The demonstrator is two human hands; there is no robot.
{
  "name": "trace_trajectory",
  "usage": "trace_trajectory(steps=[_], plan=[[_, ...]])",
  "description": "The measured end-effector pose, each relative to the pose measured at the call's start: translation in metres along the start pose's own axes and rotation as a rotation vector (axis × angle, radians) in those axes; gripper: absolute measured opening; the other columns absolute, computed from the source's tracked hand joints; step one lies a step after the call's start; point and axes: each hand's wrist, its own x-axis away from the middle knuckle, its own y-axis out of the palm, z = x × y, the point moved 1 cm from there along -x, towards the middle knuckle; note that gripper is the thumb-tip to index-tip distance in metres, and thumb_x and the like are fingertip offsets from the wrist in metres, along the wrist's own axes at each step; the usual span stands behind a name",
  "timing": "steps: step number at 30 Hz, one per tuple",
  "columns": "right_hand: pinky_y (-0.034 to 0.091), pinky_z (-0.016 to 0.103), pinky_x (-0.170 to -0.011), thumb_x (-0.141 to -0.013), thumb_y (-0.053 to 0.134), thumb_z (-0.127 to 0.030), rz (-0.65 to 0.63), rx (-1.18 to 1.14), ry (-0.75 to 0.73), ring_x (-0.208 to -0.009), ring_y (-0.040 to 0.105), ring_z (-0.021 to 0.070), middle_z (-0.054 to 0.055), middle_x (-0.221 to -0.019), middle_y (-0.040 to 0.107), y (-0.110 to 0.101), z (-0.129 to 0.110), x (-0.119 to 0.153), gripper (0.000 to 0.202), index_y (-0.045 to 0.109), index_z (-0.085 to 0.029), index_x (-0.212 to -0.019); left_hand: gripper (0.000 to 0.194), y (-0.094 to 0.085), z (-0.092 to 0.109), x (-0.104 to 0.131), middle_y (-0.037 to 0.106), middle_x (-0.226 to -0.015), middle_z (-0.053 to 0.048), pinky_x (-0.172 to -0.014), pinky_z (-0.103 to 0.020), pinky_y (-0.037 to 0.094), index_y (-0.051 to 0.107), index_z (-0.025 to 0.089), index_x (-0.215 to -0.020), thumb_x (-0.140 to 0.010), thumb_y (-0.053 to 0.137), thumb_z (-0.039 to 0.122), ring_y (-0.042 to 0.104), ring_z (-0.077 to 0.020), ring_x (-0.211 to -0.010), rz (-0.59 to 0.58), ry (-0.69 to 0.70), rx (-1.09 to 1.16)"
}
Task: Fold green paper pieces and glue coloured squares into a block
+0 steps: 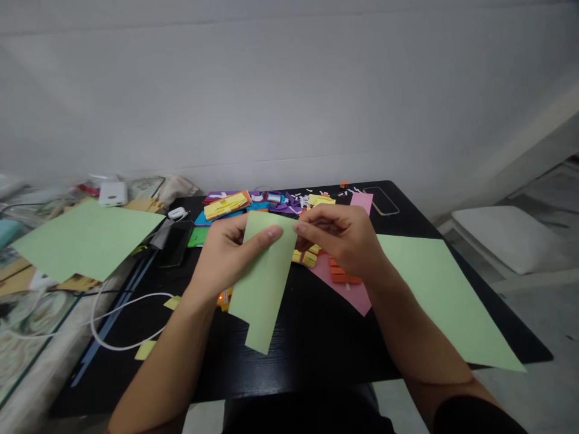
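A piece of light green paper [266,277] with a notch cut from its lower left corner hangs above the black table. My left hand [230,250] grips its upper left part, thumb flat on the front and fingers behind. At the paper's top right corner, thumb and forefinger of my right hand [341,235] are pinched together on the edge. Behind the hands lie yellow paper strips [226,206] in a stack. Below the right hand, orange folded strips [344,274] rest on a pink sheet [357,301].
A large green sheet [447,295] lies on the right of the black table [316,355]; another green sheet [90,238] is at the left. Phones [382,201] [175,244], a white cable [97,325] and paper scraps [298,202] lie around. A white stool [502,238] stands at right.
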Motion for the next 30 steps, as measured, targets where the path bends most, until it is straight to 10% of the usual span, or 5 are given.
trace_trajectory(steps=[19, 30], plan=[[0.055, 0.025, -0.064, -0.078, 0.092, -0.043, -0.061, 0.047, 0.044, -0.071, 0.065, 0.0130, 0.002, -0.079, 0.074, 0.001, 0.011, -0.008, 0.030, 0.078, -0.017, -0.083, 0.031, 0.008, 0.000, -0.001, 0.077, -0.072, -0.002, -0.046, -0.020, 0.044, 0.084, 0.018, -0.089, -0.083, 0.086, 0.049, 0.063, -0.0132, -0.056, -0.055, 0.010, -0.109], [0.053, 0.028, -0.065, -0.085, 0.083, -0.041, 0.278, 0.152, -0.127, -0.071, 0.062, 0.0144, 0.002, -0.079, 0.073, -0.014, 0.009, -0.013, 0.023, 0.078, -0.018, -0.083, 0.032, -0.001, -0.003, -0.007, 0.072, -0.063, 0.000, -0.044, -0.019, 0.041, 0.080, 0.016, -0.076, -0.084, 0.082, 0.048, 0.060, -0.0117, -0.051, -0.252, -0.135, -0.287]])
